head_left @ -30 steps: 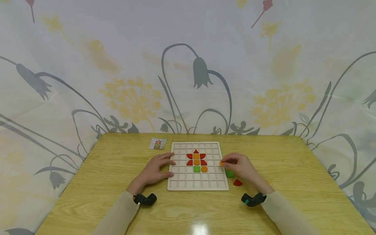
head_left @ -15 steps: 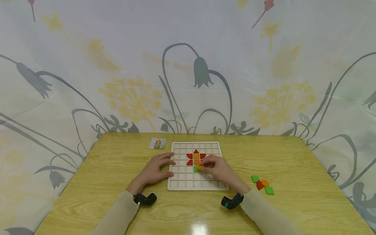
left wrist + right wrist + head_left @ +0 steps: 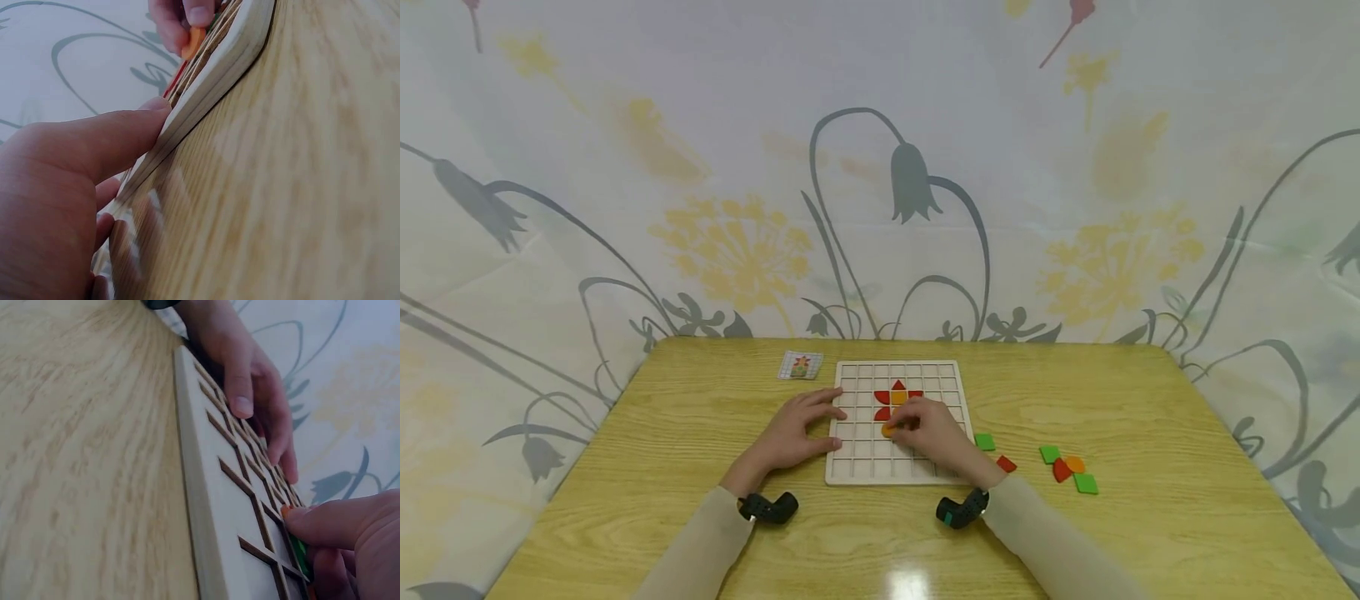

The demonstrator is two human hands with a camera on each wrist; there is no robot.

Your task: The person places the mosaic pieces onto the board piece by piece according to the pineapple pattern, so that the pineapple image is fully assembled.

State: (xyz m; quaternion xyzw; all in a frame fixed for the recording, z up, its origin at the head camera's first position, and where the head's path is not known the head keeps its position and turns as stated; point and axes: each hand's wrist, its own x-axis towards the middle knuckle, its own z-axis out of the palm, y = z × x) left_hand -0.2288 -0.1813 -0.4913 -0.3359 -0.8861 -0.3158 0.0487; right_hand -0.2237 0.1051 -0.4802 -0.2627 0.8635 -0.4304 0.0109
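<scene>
My right hand (image 3: 938, 433) pinches an orange round tile (image 3: 887, 431) between thumb and fingertips, low over the white gridded board (image 3: 857, 468). In the left wrist view the orange tile (image 3: 192, 45) stands tilted at the fingertips. Red tiles (image 3: 882, 397) and an orange square tile (image 3: 899, 398) lie in the board's cells just beyond. Part of this pattern is hidden under my right hand; a green tile (image 3: 300, 553) shows below it in the right wrist view. My left hand (image 3: 797, 433) rests on the board's left edge, its fingertips and thumb touching the rim.
Right of the board lie a green square tile (image 3: 985, 442) and a red tile (image 3: 1007, 464), partly behind my right wrist. Further right is a cluster of green, red and orange tiles (image 3: 1075, 464). A small pattern card (image 3: 801, 365) lies beyond the board's left corner.
My right hand has carried the orange round tile leftward from the board's right edge to the cells left of centre. The left hand keeps its place on the rim.
</scene>
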